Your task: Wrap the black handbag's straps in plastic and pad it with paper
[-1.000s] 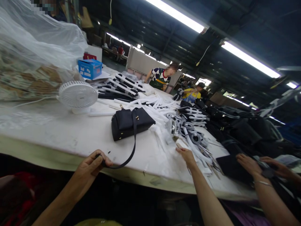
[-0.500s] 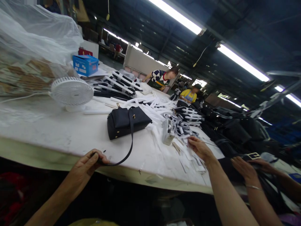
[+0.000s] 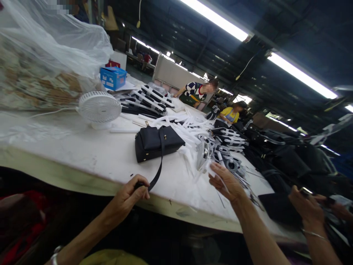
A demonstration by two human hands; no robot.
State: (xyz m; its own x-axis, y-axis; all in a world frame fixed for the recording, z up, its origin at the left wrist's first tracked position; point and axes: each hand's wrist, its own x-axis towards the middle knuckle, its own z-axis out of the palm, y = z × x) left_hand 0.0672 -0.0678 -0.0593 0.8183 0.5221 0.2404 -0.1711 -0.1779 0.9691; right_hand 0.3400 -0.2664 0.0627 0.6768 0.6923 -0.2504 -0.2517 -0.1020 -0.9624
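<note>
A black handbag lies on its side on the white table, its clasp facing up. Its black strap runs toward the table's front edge, where my left hand is closed around the end. My right hand is raised over the table to the right of the bag, its fingers pinching a thin white piece, perhaps plastic or foam sheet. Just beyond those fingers are a clear plastic packet and a heap of grey-and-white wrapped parts.
A white fan and a blue box stand at the left beside a large plastic-wrapped stack. White-wrapped handles are piled behind the bag. At right, a co-worker's hand holds a black item with a metal buckle. Black bags are heaped beyond.
My right hand has come up and left from the scraps with a white piece in its fingers. My left hand, still gripping the strap, is nearer the bag. The view has shifted slightly.
</note>
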